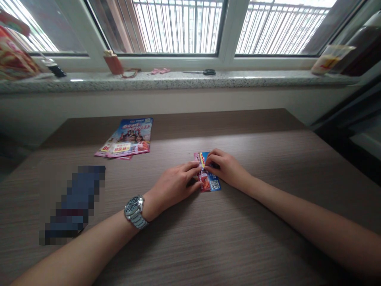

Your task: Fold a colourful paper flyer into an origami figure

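A small folded leaflet (214, 185), blue, pink and red with a QR code at its lower right corner, lies on the table between my hands. My left hand (175, 183), with a metal watch on its wrist, holds the left part of the leaflet down with thumb and fingertips. On the upper right part, my right hand (224, 165) has its fingers curled and pinched together against the paper. Parts of the leaflet are hidden under the fingers of both hands.
Several flyers (133, 137) lie overlapped at the table's back left. A blurred-out dark blue object (79, 194) is beside my left forearm. On the stone windowsill (247, 78) are scissors (209, 72), a red item (113, 63) and a plastic cup (330, 59).
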Demonstrator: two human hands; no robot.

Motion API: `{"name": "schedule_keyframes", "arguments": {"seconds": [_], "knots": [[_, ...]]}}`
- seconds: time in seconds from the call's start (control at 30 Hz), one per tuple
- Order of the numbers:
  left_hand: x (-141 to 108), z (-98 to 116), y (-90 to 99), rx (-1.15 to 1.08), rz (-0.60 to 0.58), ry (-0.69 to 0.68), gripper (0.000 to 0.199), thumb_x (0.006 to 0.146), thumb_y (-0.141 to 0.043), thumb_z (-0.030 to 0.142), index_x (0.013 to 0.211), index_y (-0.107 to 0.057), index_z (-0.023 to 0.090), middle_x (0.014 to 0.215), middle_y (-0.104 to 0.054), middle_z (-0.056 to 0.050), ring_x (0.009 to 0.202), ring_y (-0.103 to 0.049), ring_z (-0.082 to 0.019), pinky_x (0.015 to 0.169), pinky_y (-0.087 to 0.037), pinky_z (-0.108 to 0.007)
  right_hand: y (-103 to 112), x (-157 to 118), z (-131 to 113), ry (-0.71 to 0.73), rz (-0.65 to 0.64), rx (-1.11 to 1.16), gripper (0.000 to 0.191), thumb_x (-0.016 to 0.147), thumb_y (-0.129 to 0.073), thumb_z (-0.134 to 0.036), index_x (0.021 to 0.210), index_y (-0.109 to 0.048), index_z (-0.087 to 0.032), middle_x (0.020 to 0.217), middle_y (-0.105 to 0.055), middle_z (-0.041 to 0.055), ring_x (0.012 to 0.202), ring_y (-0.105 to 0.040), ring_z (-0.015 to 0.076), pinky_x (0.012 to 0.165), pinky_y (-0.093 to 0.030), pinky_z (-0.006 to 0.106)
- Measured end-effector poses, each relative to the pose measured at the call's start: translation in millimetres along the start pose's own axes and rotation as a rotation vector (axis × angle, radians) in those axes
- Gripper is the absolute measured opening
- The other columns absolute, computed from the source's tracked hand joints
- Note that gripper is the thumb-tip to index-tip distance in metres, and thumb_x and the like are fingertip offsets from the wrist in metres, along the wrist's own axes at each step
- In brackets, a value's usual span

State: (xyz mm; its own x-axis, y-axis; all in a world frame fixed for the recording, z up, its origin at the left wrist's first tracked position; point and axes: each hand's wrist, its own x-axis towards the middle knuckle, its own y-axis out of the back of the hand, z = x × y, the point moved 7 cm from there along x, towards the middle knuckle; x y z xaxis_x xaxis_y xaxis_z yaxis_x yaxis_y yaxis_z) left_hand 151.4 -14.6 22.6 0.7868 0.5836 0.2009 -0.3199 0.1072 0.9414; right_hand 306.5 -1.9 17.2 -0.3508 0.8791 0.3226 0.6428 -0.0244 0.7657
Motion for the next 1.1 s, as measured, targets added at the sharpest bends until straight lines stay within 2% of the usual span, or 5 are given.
{"name": "schedule_keyframes", "arguments": {"seconds": [0.3, 0.4, 0.6, 0.87, 1.1], "knots": [[-2, -1, -0.2, 0.002, 0.010, -0.023, 0.045, 0.099, -0.061, 0.037, 0.140, -0.059, 0.019, 0.148, -0.056, -0.011, 0.131, -0.060, -0.027, 0.108, -0.054, -0.042, 0, 27, 17, -0.008, 0.034, -0.066, 0.009, 0.089, -0.073, -0.014, 0.084, -0.067, -0.018, 0.089, -0.061, 0.0025, 0.080, -0.060, 0.0163, 0.074, -0.047, 0.029], [-2, 0, 0.8, -0.008, 0.019, -0.039, 0.044, 0.099, -0.060, 0.036, 0.140, -0.058, 0.020, 0.148, -0.057, -0.011, 0.130, -0.061, -0.027, 0.107, -0.055, -0.043, 0, 36, 24, -0.027, 0.041, -0.068, 0.010, 0.088, -0.073, -0.015, 0.081, -0.067, -0.018, 0.086, -0.059, 0.0014, 0.072, -0.057, 0.0141, 0.068, -0.045, 0.027], [-1, 1, 2.0, 0.006, 0.011, -0.036, 0.041, 0.100, -0.058, 0.034, 0.139, -0.058, 0.021, 0.146, -0.058, -0.010, 0.125, -0.064, -0.027, 0.104, -0.056, -0.042, 0, 48, 30, -0.045, 0.061, -0.078, 0.011, 0.089, -0.072, -0.015, 0.080, -0.067, -0.018, 0.085, -0.060, 0.0012, 0.069, -0.057, 0.0133, 0.067, -0.045, 0.027], [-1, 3, 3.8, 0.015, 0.008, -0.047, 0.039, 0.103, -0.052, 0.034, 0.139, -0.058, 0.020, 0.143, -0.059, -0.010, 0.121, -0.065, -0.026, 0.102, -0.057, -0.041, 4, 44, 31, -0.042, 0.122, -0.086, 0.010, 0.091, -0.069, -0.014, 0.082, -0.065, -0.018, 0.086, -0.060, 0.0015, 0.071, -0.055, 0.0140, 0.069, -0.043, 0.027], [0, 2, 3.3, -0.002, 0.004, -0.046, 0.039, 0.103, -0.053, 0.034, 0.139, -0.058, 0.020, 0.141, -0.060, -0.011, 0.125, -0.061, -0.027, 0.106, -0.053, -0.044, 4, 35, 28, -0.016, 0.077, -0.006, 0.011, 0.089, -0.071, -0.019, 0.082, -0.064, -0.019, 0.089, -0.059, 0.0016, 0.071, -0.059, 0.0137, 0.069, -0.049, 0.028]]}}
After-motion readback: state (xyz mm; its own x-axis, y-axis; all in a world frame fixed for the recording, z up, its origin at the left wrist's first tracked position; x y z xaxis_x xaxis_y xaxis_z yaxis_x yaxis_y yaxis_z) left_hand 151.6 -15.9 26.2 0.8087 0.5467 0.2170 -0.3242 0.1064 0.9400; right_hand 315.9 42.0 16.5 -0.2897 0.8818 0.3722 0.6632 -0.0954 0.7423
